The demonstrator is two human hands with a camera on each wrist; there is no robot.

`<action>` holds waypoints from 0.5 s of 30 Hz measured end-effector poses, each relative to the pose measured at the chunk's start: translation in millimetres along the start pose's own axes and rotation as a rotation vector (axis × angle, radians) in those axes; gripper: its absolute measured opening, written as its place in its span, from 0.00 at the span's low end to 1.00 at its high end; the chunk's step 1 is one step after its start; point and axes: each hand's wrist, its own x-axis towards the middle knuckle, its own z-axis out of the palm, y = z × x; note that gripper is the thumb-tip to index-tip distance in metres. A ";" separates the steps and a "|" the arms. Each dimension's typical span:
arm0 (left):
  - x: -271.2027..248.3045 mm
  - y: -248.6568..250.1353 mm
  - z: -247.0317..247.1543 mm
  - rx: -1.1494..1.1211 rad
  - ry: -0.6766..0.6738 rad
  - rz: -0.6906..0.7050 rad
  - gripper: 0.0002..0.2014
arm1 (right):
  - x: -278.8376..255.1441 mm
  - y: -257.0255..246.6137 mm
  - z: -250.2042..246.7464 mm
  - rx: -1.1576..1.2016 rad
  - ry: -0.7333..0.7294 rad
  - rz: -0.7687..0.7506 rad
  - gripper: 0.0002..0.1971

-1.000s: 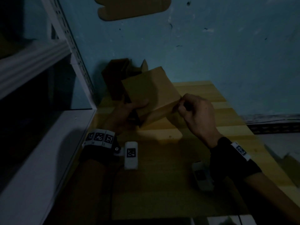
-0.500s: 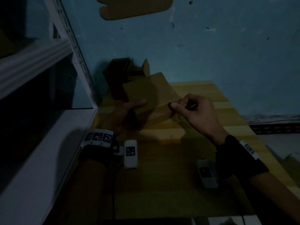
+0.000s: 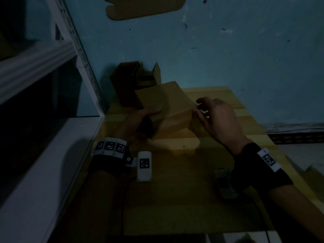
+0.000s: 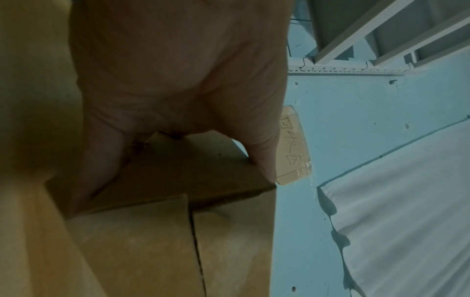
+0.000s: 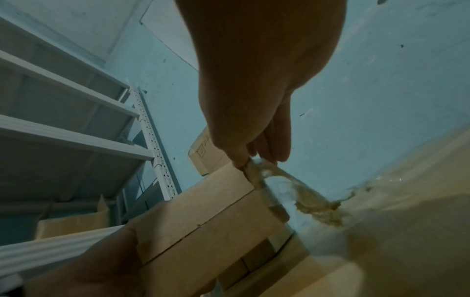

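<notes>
A plain brown cardboard box (image 3: 168, 102) is held tilted above the wooden table. My left hand (image 3: 140, 118) grips its near left end, thumb on the top face and fingers underneath; the left wrist view shows the palm (image 4: 178, 80) over the box's flaps (image 4: 178, 231). My right hand (image 3: 201, 111) is at the box's right corner. In the right wrist view its thumb and fingers (image 5: 257, 158) pinch one end of a clear tape strip (image 5: 292, 188). Torn paper fibres cling to the strip, which stretches away from the box (image 5: 203, 217).
A dark open box (image 3: 128, 81) and a lighter open carton (image 3: 152, 76) stand against the blue wall behind. White metal shelving (image 3: 52, 155) runs along the left. A cardboard label (image 3: 145, 7) is taped to the wall. The wooden table (image 3: 175, 190) lies below my hands.
The box has sunk a little and lies flatter. My right hand has stayed at the right corner while its wrist has drifted right and down. The left hand keeps its hold.
</notes>
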 end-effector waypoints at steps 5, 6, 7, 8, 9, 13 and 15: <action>3.3 -2.0 3.2 0.050 0.034 -0.010 0.16 | -2.5 -3.1 4.5 0.092 -0.097 0.006 0.08; 3.2 -1.9 4.6 0.055 0.038 -0.014 0.17 | -2.6 -3.2 4.9 0.100 -0.086 0.011 0.07; 3.0 -2.4 6.8 0.072 0.039 -0.021 0.20 | -2.1 -2.3 5.8 0.098 -0.077 0.025 0.07; 2.5 -3.1 8.5 0.095 0.044 -0.034 0.25 | -1.6 -1.4 6.9 0.092 -0.073 0.042 0.06; 2.5 -3.9 9.9 0.120 0.051 -0.039 0.29 | -0.9 -0.7 7.9 0.085 -0.070 0.056 0.06; 6.5 -8.0 14.9 0.085 0.033 -0.030 0.21 | 0.4 0.1 10.4 0.016 -0.038 0.113 0.06; 6.1 -8.9 18.3 0.099 0.025 -0.044 0.17 | -0.9 -1.0 9.0 0.004 -0.012 0.126 0.06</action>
